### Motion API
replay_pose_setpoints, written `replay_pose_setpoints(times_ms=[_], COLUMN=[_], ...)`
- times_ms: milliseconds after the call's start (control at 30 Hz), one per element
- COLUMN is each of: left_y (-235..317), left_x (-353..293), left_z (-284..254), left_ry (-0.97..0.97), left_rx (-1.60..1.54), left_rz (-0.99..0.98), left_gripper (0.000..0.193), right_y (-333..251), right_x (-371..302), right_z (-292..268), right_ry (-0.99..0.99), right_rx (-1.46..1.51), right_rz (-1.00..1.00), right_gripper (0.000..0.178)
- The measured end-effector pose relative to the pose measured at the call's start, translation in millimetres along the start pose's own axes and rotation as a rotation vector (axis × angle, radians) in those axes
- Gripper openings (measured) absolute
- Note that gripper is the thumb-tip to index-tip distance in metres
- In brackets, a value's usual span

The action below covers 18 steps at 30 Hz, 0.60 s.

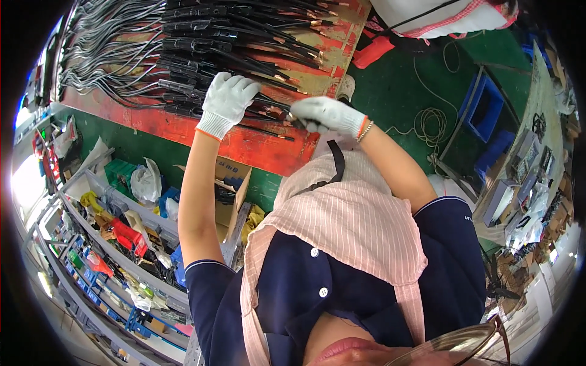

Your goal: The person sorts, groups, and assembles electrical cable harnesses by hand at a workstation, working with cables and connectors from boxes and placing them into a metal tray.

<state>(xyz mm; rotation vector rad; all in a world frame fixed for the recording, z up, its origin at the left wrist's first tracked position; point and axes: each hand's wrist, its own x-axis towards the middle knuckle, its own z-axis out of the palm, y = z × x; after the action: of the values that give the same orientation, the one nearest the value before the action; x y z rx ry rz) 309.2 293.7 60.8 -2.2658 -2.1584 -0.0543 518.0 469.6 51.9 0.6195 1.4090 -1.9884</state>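
Observation:
Both my hands wear white knit gloves with orange cuffs. My left hand (227, 100) is closed, its fingers curled over the near edge of a row of black cables (201, 46). Between my hands runs a black cable (273, 102), gripped at its left part by that hand. My right hand (326, 114) closes around the cable's right end; its fingertips partly hide what is there. Bare copper ends (316, 57) show on many neighbouring cables. Grey wires (116, 52) lead off from the black parts to the left.
A red, worn worktable (262, 146) carries the cables. An open cardboard box (235, 183) stands below its near edge. Shelving with bins (131, 235) fills the left. On the green floor at right lie a coiled cable (431, 125) and a blue crate (485, 107).

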Motion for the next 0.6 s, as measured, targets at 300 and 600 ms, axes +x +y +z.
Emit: replay_pose_setpoints(times_ms=[300,600], left_y=[-8,-4], left_x=[21,43], left_z=[16,7], left_ry=[-0.287,-0.550], left_rx=[-0.001,0.059], left_rz=[-0.038,-0.267], left_gripper=[0.027,0.023], right_y=[6,72], right_x=[-6,-88], right_z=[17,-59], right_ry=[0.143,0.104], right_rx=[-0.394,1.028], right_rz=[-0.138,-0.238], right_gripper=[0.044,0.016])
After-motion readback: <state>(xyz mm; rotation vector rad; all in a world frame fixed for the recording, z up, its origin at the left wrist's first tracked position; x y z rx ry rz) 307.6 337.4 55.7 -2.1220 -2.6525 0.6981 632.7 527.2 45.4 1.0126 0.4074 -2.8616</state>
